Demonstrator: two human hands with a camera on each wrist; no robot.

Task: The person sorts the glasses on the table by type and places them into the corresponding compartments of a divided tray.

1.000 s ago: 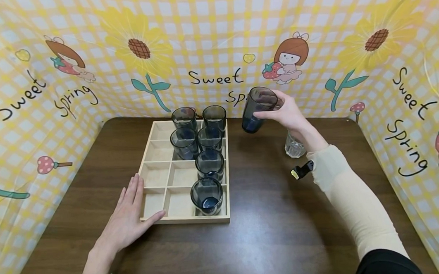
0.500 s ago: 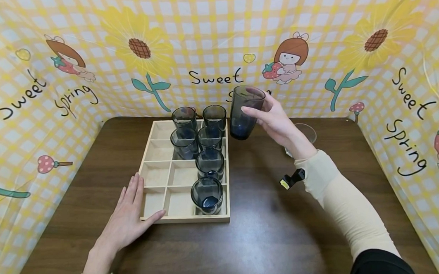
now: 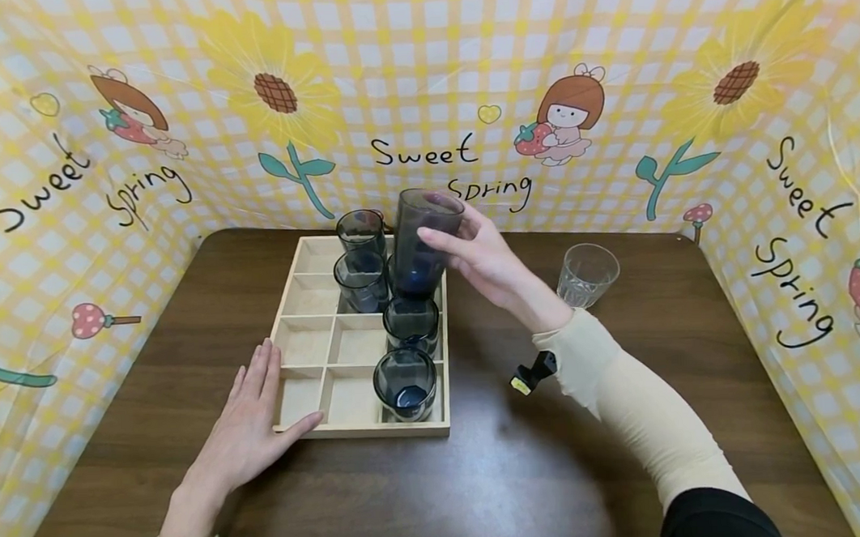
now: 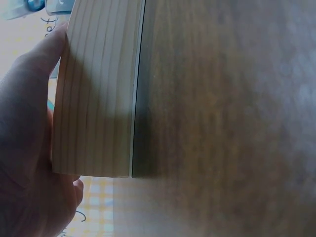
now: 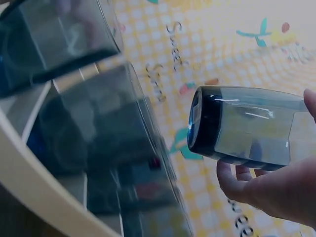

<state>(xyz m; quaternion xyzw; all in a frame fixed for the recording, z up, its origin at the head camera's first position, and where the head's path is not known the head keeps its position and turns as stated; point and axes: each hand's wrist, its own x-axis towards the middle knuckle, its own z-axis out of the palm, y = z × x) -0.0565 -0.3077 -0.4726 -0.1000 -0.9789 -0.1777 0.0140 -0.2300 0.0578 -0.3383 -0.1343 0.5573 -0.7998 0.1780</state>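
My right hand [image 3: 484,257] grips a smoky-blue glass tumbler [image 3: 428,236] round its side, its base just above the wooden divided tray [image 3: 285,292]. In the right wrist view this tumbler [image 5: 252,126] appears sideways, apart from the glasses in the tray. Several similar tumblers stand in the tray's compartments, such as the near-right glass [image 3: 405,383]; the held one hides some of those behind it. My left hand [image 3: 241,428] rests against the tray's near-left corner, fingers straight along its left side and thumb over the front rim. The left wrist view shows the tray's wall [image 4: 96,108] beside that hand.
A clear tumbler [image 3: 589,275] stands on the brown table [image 3: 543,473] to the right of the tray. Yellow checked cloth [image 3: 420,74] hangs behind and on both sides. Bare compartments lie along the tray's left column.
The right hand has carried the tumbler leftward, from right of the tray to over its right column. The clear tumbler has come fully into sight. The left hand stays put.
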